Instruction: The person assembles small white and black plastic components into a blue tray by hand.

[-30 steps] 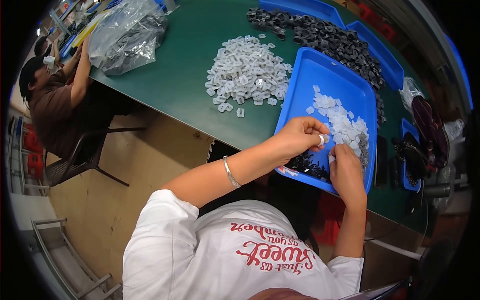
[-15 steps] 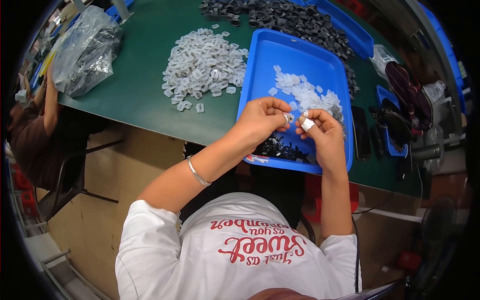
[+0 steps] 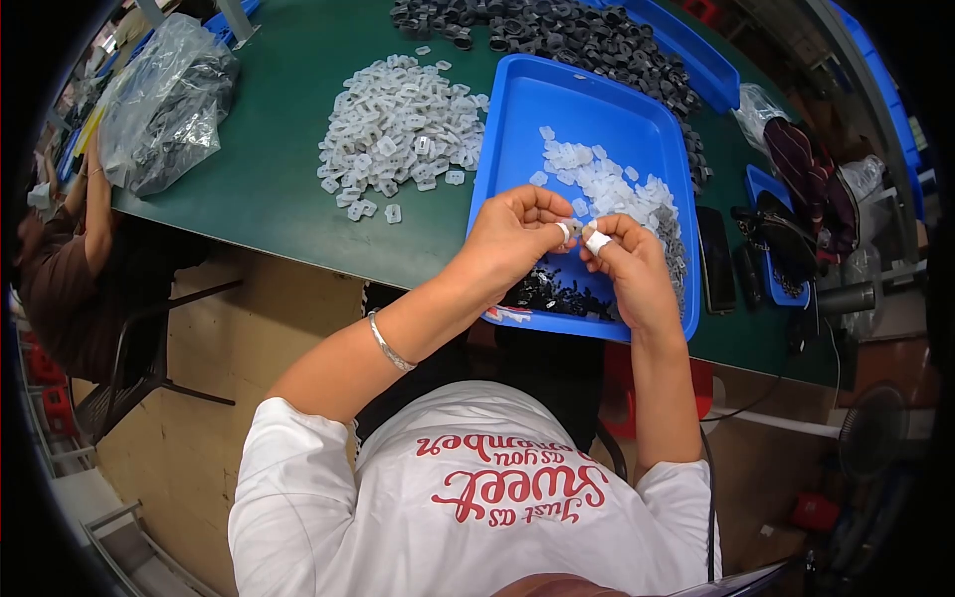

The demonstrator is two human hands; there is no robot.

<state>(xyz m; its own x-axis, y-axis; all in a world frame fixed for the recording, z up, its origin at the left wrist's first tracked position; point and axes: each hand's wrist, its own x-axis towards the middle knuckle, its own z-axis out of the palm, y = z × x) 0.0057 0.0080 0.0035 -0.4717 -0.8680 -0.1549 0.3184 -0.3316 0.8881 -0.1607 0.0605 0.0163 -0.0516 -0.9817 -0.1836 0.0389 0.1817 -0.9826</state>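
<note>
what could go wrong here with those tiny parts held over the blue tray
1. The small white part is pinched between the left hand and right hand near the blue tray's near edge; a slip might drop it off the green table.
2. The loose white pile lies outside any tray, so an elbow might scatter it.
</note>
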